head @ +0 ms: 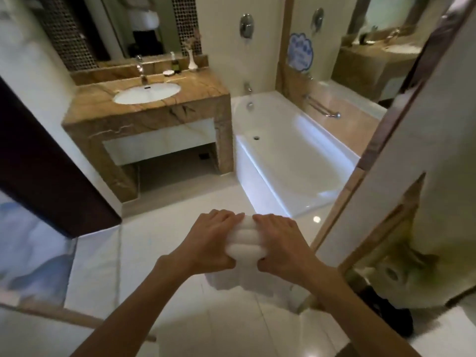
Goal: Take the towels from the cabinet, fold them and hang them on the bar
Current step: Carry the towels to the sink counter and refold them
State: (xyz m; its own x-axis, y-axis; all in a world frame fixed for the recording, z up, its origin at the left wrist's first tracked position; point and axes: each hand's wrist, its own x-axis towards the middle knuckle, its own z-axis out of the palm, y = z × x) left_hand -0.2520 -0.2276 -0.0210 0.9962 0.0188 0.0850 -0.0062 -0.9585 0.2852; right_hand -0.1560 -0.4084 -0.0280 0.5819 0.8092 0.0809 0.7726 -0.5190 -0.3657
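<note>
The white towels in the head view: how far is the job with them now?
Done: the white towels are out of the cabinet and look folded in layers. In hand: the left hand and the right hand grip the bundle from both sides, above the pale floor. Left: hanging; the chrome bar beside the white bathtub carries no towel yet.

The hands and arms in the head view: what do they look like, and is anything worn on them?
Both are bare. The left hand and right hand show no glove, ring or watch. The left forearm and right forearm are uncovered down to the picture's lower edge; no sleeve or bracelet is visible.
</note>
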